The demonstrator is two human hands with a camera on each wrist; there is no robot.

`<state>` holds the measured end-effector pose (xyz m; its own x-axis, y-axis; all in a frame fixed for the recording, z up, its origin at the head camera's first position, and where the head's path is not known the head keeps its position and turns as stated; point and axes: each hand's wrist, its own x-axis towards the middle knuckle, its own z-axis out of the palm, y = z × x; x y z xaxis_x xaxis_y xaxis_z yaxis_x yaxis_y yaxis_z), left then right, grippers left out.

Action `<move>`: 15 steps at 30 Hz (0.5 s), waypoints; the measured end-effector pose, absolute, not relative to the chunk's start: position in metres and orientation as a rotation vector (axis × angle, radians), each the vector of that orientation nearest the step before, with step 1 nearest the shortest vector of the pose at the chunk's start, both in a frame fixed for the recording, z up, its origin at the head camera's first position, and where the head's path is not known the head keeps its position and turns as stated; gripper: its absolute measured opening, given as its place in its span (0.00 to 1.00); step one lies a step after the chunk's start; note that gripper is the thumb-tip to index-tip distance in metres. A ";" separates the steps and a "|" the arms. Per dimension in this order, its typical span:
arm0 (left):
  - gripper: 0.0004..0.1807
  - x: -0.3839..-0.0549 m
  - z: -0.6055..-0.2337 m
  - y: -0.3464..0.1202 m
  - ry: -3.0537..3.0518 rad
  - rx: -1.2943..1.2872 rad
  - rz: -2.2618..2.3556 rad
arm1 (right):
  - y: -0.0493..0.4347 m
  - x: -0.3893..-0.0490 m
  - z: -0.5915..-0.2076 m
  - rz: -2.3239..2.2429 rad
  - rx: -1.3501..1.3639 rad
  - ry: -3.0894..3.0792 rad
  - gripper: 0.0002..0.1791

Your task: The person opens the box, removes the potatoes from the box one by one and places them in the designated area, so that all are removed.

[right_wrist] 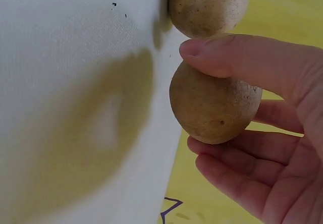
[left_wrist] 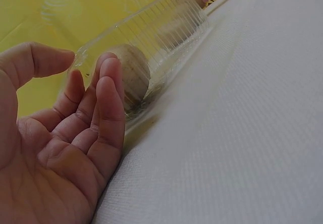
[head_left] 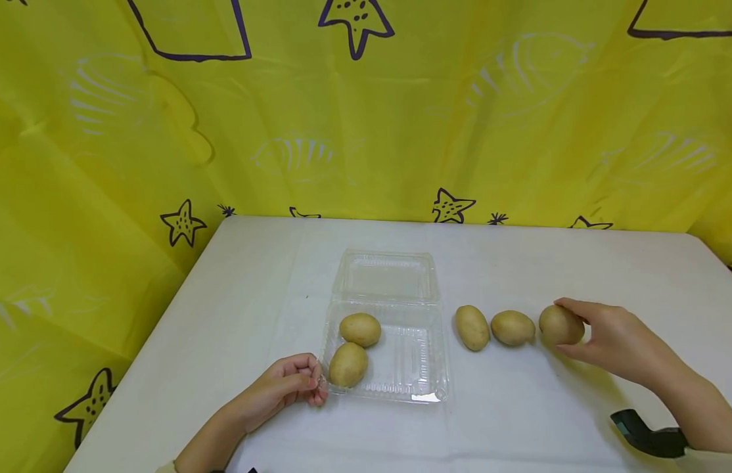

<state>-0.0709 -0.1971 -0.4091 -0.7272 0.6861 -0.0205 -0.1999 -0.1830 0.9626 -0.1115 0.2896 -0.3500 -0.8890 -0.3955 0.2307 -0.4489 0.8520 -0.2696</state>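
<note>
Right hand (head_left: 623,341): pinches the held potato (head_left: 561,325) between thumb and fingers, from its right side.
Left hand (head_left: 286,384): pinches the near left corner of the clear plastic clamshell container (head_left: 395,364) (the ribbed wall shows beside its fingertips in the left wrist view).
Potatoes in the container: the far packed potato (head_left: 360,329) and the near packed potato (head_left: 348,365) lie together along the left side; the right part of the base is bare.
Loose potatoes: the left loose potato (head_left: 472,327) points mainly away from the person, the middle loose potato (head_left: 513,328) lies sideways, both on the white tabletop (head_left: 508,427).
Held potato to container: the bare part of the base lies well to the left of the grip, with both loose potatoes between; the right hand is much nearer the held potato than the left.
Lid (head_left: 389,276): folded back, away from the person.
Hard to make out: the held potato's long axis, and whether its underside touches the tabletop; fingers partly cover it.
Cut off: both forearms, at the bottom and right edges of the head view.
</note>
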 end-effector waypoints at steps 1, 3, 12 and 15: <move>0.06 -0.071 -0.409 -0.197 1.499 0.571 1.959 | 0.290 -0.112 -0.351 0.469 0.653 -2.874 0.35; 0.06 -0.071 -0.409 -0.197 1.501 0.567 1.958 | 0.290 -0.113 -0.352 0.462 0.638 -2.908 0.35; 0.06 -0.071 -0.409 -0.197 1.506 0.561 1.952 | 0.289 -0.117 -0.355 0.457 0.610 -3.010 0.34; 0.06 -0.071 -0.409 -0.197 1.500 0.561 1.953 | 0.289 -0.118 -0.356 0.443 0.624 -3.006 0.33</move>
